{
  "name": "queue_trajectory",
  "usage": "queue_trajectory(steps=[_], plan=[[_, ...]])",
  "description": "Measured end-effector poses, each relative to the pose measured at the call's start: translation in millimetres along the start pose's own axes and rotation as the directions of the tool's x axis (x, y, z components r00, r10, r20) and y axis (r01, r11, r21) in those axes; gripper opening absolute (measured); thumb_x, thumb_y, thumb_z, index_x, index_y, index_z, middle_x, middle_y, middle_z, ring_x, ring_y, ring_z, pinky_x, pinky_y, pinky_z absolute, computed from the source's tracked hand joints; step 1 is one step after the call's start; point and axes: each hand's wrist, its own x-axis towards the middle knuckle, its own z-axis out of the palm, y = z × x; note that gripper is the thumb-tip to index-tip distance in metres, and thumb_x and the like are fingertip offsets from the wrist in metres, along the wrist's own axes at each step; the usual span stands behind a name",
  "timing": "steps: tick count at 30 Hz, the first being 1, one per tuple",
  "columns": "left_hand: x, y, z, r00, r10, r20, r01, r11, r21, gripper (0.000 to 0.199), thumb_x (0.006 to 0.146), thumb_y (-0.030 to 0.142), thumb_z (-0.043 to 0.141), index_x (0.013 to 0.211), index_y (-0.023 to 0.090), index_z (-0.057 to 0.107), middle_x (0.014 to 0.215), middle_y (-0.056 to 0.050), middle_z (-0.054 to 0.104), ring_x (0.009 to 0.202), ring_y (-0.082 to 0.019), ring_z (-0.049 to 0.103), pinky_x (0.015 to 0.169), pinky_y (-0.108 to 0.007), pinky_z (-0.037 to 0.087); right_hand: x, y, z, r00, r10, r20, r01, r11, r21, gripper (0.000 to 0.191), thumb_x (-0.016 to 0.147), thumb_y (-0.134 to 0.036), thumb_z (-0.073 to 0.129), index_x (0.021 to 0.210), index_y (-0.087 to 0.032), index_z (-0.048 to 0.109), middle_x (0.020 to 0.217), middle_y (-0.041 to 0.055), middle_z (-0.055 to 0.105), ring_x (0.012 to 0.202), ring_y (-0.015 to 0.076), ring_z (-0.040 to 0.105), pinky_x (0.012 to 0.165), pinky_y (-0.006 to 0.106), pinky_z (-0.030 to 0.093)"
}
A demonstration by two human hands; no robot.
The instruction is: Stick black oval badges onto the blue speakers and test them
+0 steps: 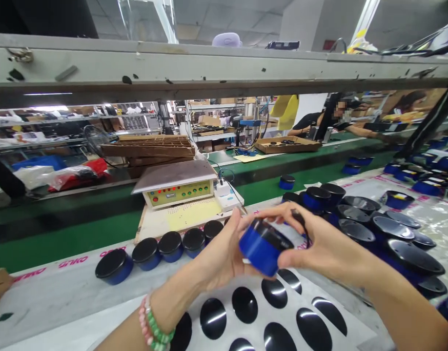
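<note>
My left hand (226, 248) and my right hand (312, 234) both grip a round, drum-shaped blue housing with a black top (260, 251), held tilted above the bench. The left palm and fingers cup its left side. My right thumb presses its lower right edge, and the right fingers arch over the top. A thin dark loop (301, 224) lies by the right fingers; its kind is unclear. Below the hands lies a white sheet with several glossy black discs (245, 304). To the left stands a row of similar blue housings with black tops (146, 253).
Many more blue housings (388, 229) crowd the bench at right. Behind the row sits a control box (180, 190) with lit buttons. A green conveyor belt (260, 183) runs across, with another housing (287, 182) on it. An overhead shelf beam (224, 68) spans the view. People work beyond.
</note>
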Motion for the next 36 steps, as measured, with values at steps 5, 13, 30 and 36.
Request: queue_trajectory(steps=[5,13,30,36], plan=[[-28,7,-2.2,0.994,-0.048,-0.094,0.013,0.939,-0.343,0.063,0.084,0.062,0.051,0.115,0.009,0.061,0.095,-0.013,0.069,0.078,-0.02,0.068,0.081,-0.036,0.055,-9,-34,22,0.952,-0.225,-0.209,0.22,0.974,-0.046,0.018,0.097,-0.034,0.038,0.083,-0.024,0.041,0.064,-0.0054,0.049,0.047,0.0104,0.042,0.046,0.024,0.035],[-49,8,-8.8,0.933,0.091,-0.348,-0.173,0.962,-0.212,0.046,0.087,0.05,0.055,0.112,0.013,0.064,0.101,-0.012,0.07,0.089,-0.021,0.067,0.086,-0.034,0.054,-1,-39,52,0.86,-0.487,-0.155,0.451,0.865,-0.218,0.025,0.1,-0.021,0.038,0.077,-0.019,0.049,0.064,-0.0022,0.048,0.051,0.0111,0.045,0.048,0.026,0.031],[-58,-4,-6.8,0.649,0.745,0.153,-0.157,-0.066,0.985,0.064,0.081,0.044,0.066,0.136,0.022,0.04,0.126,-0.011,0.044,0.12,-0.025,0.047,0.101,-0.038,0.045,2,-8,82,0.903,-0.394,-0.172,0.392,0.919,-0.047,0.018,0.094,-0.01,0.036,0.084,-0.021,0.046,0.069,-0.0006,0.057,0.057,0.0125,0.056,0.051,0.022,0.042],[-61,-8,-0.2,0.44,0.678,0.589,-0.325,-0.492,0.808,0.033,0.082,0.012,0.066,0.109,0.006,0.049,0.12,-0.02,0.051,0.125,-0.027,0.045,0.109,-0.049,0.041,-7,-1,94,0.883,-0.395,-0.254,0.424,0.903,0.068,0.018,0.092,-0.007,0.038,0.096,-0.023,0.045,0.08,-0.0003,0.057,0.068,0.0132,0.057,0.062,0.022,0.048]])
